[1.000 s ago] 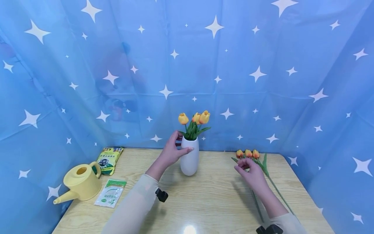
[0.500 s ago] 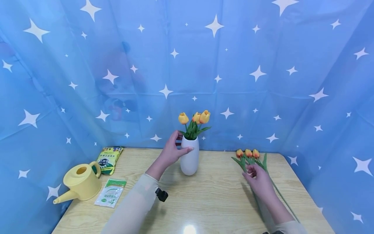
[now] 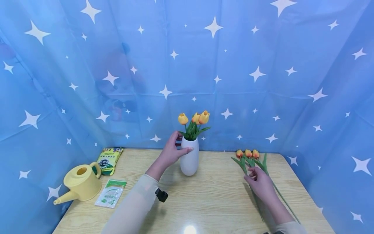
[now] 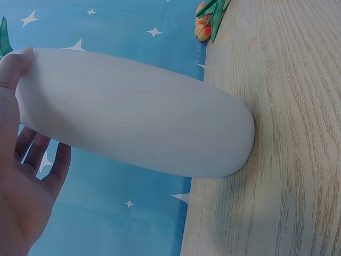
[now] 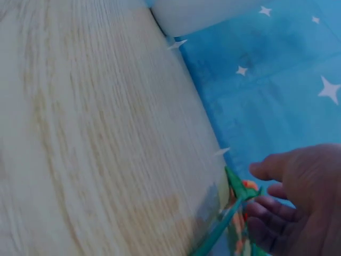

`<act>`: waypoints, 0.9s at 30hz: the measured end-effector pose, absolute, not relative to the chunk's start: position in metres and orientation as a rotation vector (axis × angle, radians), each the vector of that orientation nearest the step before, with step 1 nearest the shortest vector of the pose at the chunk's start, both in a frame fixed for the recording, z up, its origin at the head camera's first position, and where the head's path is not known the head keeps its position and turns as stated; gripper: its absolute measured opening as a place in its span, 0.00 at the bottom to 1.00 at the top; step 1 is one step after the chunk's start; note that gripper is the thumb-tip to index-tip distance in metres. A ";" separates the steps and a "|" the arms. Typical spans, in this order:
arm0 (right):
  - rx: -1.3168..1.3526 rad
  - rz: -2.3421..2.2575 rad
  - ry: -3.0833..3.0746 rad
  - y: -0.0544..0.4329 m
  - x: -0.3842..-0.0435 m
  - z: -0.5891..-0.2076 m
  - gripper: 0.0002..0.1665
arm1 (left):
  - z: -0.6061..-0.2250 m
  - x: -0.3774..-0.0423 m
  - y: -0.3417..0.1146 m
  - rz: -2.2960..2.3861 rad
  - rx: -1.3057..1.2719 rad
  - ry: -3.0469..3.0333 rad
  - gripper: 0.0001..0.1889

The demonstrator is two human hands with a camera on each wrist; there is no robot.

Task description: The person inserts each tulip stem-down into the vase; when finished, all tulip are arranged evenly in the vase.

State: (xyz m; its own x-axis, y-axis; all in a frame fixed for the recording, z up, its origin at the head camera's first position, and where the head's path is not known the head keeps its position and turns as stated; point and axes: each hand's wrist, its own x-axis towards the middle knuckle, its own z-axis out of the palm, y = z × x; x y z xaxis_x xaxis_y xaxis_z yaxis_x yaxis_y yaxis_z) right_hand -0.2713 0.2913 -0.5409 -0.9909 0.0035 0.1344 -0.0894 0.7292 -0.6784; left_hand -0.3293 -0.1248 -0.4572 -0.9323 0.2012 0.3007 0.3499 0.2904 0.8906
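1. We see the left hand (image 3: 172,151) wrapped round the white vase (image 3: 189,161) near its rim, thumb across the front.
2. The vase stands upright on the table (image 3: 210,198), holding yellow tulips (image 3: 204,117).
3. We see the right hand (image 3: 260,182) over the orange tulips (image 3: 248,153) lying there, fingers loosely bent, thumb apart; whether they touch stems, we cannot tell.

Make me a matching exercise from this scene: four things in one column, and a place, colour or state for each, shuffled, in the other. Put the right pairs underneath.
Things
1. Vase
2. Watering can
3. Left hand
4. Loose tulips

Descriptions
A. Yellow, near the left edge of the table
B. Lying on the table's right side
C. White and upright, with flowers in it
D. Gripping something white

Pairs: 1-C, 2-A, 3-D, 4-B
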 end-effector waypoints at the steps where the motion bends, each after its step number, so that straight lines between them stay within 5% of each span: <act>1: 0.067 1.113 -2.808 0.292 -0.271 -0.542 0.27 | -0.457 -0.329 -0.125 -1.723 -0.516 -2.417 0.31; 27: 0.051 0.996 -2.903 0.293 -0.279 -0.555 0.24 | -0.459 -0.328 -0.124 -1.721 -0.490 -2.429 0.31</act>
State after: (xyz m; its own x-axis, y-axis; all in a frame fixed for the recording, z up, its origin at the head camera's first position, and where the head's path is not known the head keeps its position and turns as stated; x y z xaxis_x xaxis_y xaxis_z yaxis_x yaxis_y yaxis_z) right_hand -0.2787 0.2931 -0.5546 -0.9969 -0.0080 0.0785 -0.0545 0.7892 -0.6117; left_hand -0.3284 -0.1242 -0.4586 -0.9398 0.1897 0.2842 0.3311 0.2992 0.8949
